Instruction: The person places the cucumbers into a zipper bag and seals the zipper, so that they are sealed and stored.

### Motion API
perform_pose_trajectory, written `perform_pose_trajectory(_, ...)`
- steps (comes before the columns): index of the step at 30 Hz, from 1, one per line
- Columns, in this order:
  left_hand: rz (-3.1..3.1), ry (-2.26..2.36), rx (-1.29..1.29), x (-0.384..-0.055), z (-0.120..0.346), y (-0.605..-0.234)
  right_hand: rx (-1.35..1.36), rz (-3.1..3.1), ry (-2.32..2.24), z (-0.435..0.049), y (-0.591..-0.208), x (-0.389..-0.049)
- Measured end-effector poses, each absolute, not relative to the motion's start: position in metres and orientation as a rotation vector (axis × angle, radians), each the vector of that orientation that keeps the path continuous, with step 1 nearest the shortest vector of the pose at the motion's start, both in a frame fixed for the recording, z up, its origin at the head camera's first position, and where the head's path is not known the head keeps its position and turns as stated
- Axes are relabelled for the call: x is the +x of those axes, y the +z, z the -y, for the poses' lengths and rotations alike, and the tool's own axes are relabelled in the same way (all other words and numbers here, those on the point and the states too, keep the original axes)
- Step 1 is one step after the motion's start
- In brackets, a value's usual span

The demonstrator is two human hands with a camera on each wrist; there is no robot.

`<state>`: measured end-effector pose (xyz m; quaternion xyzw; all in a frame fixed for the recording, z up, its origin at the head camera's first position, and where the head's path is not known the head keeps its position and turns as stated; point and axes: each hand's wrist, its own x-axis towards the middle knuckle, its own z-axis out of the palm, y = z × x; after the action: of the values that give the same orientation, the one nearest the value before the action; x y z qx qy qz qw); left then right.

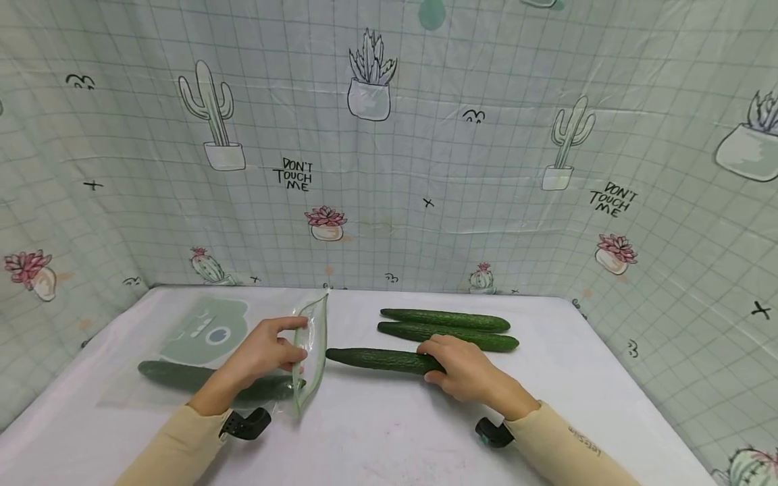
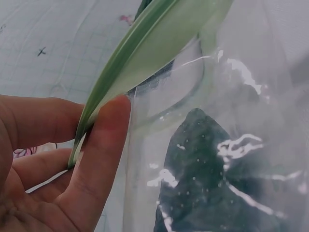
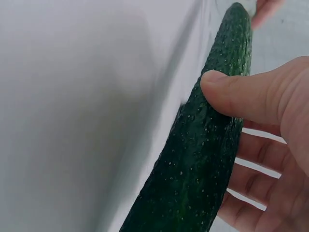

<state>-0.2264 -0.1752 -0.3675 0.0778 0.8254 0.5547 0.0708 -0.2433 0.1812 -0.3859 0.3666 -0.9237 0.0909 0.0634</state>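
Observation:
My left hand [image 1: 267, 356] pinches the green-edged mouth of a clear zip bag [image 1: 323, 341], which gapes toward the right. Printed on the bag is a green one-eyed monster face. One cucumber [image 1: 173, 376] lies inside, its tip near the mouth and its middle hidden under my left forearm. My right hand [image 1: 464, 370] grips a second cucumber [image 1: 377, 359] near its right end. That cucumber's narrow tip points left, right at the bag's opening. In the right wrist view, my thumb [image 3: 227, 92] lies across its bumpy skin, with the fingers on the far side.
Behind the right hand, two more cucumbers lie side by side, one farther back [image 1: 446, 318] and one nearer [image 1: 419, 331]. The white table [image 1: 377, 439] is backed by a hanging cloth [image 1: 395, 162] printed with cacti. A black band [image 1: 246, 424] is on my left wrist.

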Motion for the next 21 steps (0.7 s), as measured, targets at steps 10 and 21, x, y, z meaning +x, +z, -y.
perform_pose_trajectory(10, -2.484, 1.673, 0.267, -0.227, 0.174, -0.369, 1.202, 2.721, 0.241, -0.135, -0.394, -0.246)
perform_pose_trajectory(21, -2.458, 1.708, 0.273, -0.226, 0.174, -0.368, 1.244, 2.724, 0.231, -0.086, -0.397, -0.253)
